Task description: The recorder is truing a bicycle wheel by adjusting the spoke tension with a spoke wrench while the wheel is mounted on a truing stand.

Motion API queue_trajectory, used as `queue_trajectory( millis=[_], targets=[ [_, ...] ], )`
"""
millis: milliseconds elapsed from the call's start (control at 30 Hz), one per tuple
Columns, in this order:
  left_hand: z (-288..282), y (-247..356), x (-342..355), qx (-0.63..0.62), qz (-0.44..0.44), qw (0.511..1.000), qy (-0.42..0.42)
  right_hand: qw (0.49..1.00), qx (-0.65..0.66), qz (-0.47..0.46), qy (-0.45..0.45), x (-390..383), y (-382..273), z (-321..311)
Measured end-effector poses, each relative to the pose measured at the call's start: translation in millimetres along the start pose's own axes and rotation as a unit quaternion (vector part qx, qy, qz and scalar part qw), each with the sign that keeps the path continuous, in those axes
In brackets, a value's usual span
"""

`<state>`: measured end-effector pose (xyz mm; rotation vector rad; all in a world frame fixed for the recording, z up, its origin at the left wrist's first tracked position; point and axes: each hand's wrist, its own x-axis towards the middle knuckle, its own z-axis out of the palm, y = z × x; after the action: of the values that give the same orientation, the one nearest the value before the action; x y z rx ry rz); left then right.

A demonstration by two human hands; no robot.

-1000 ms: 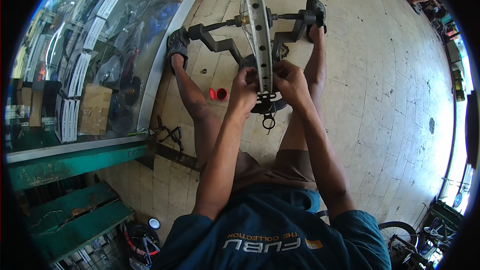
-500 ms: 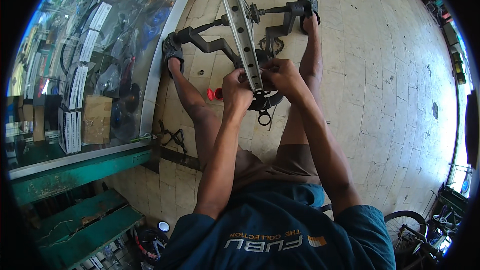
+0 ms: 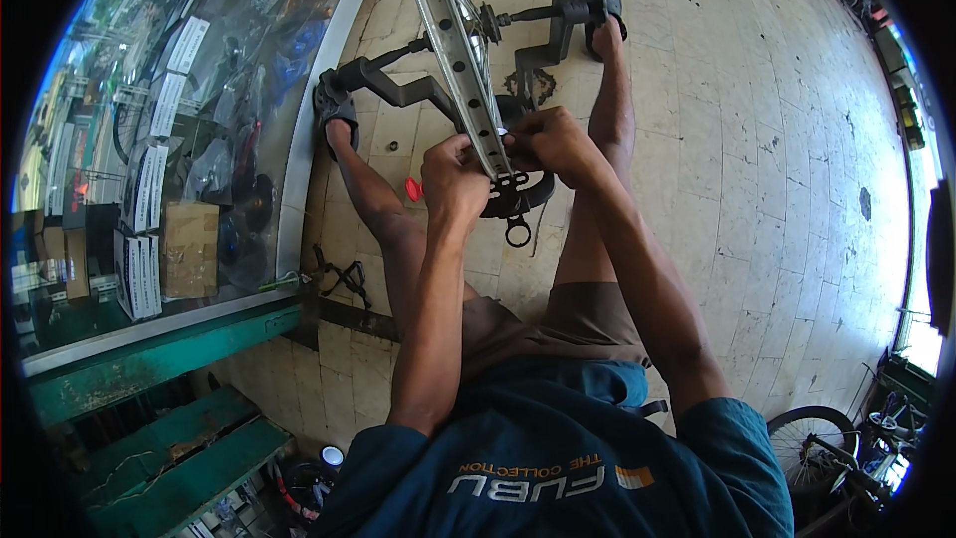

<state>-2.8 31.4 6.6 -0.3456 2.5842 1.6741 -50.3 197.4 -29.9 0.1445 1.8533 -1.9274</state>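
A silver bicycle wheel rim [image 3: 460,68], its face dotted with holes, stands edge-on between my legs, with spokes running to a dark hub [image 3: 488,24]. The hub axle sits between the bent arms of a black wheel stand [image 3: 406,90]. My left hand [image 3: 455,177] is closed at the rim's left edge, low down. Against the right side of the same stretch, my right hand [image 3: 558,146] has its fingers pinched together; what lies between them is hidden. Just below both hands is the stand's black base with a ring-shaped end [image 3: 518,231].
A glass display case [image 3: 289,169] with boxes and bagged parts lines the left side. On the tiled floor lie a red round object [image 3: 413,189], a toothed ring [image 3: 543,88] and a black part [image 3: 344,277]. A green bench [image 3: 189,448] and a bicycle wheel [image 3: 812,446] are lower down.
The rim, stand and both hands appear slightly further left in the view. Both hands stay on the lower part of the rim; the right fingers have shifted a little.
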Motion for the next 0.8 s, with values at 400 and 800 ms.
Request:
queue_trajectory(
  millis=[400, 800],
  targets=[
    [-56.1, 7.3, 8.9, 0.062, 0.229, 0.97, 0.045, 0.97, -0.235, -0.039, 0.054, -9.8, -23.1, 18.6],
    [-56.4, 98.2, -12.2, -0.025, 0.274, 0.961, 0.019, 0.96, 0.104, -0.128, 0.226, -17.4, 6.6, -11.2]
  ],
)
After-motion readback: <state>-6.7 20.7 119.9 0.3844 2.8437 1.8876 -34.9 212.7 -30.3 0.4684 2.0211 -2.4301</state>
